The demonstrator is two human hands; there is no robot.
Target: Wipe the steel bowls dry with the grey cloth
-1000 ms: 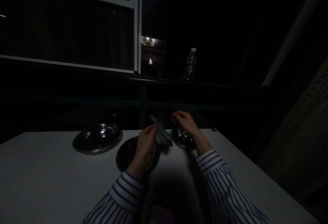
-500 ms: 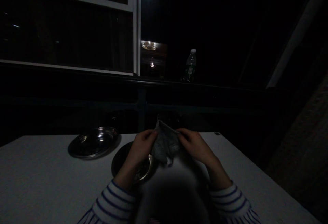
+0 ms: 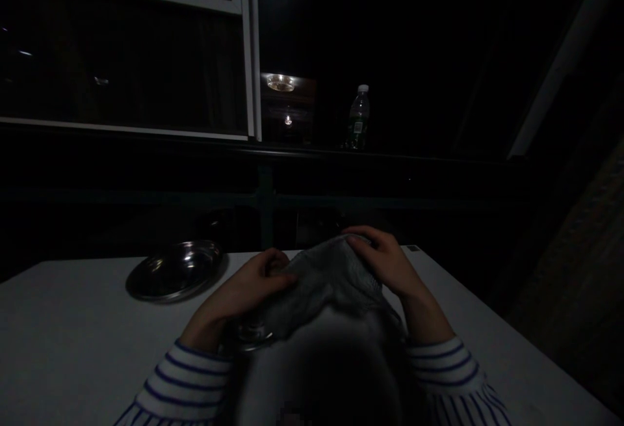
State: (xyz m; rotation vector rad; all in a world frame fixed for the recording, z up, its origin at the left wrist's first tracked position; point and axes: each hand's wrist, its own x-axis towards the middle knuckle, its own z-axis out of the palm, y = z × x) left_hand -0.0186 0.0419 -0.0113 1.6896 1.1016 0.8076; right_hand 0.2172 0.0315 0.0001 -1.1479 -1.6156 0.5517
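Grey cloth (image 3: 319, 283) spans the gap between our two hands above the tabletop (image 3: 73, 328). The fingers of our left hand (image 3: 238, 289) are bent, with the thumb laid over the cloth's left part; those of our right hand (image 3: 392, 270) pinch its upper edge, thumb in front. Beneath the left hand and the cloth we see part of a shiny metal vessel (image 3: 253, 333); whether the hanging fabric touches it, we cannot tell. In our judgement, the main hazard is snagging: a low sideways pull could catch the fabric on the rim and drag or tip the vessel, whose contents, if any, are too dark to make out. Uneven tension might also slip a corner from the looser left grip. The metal dish (image 3: 175, 273), farther left, seems at less risk, though dim light could make us misjudge its rim.
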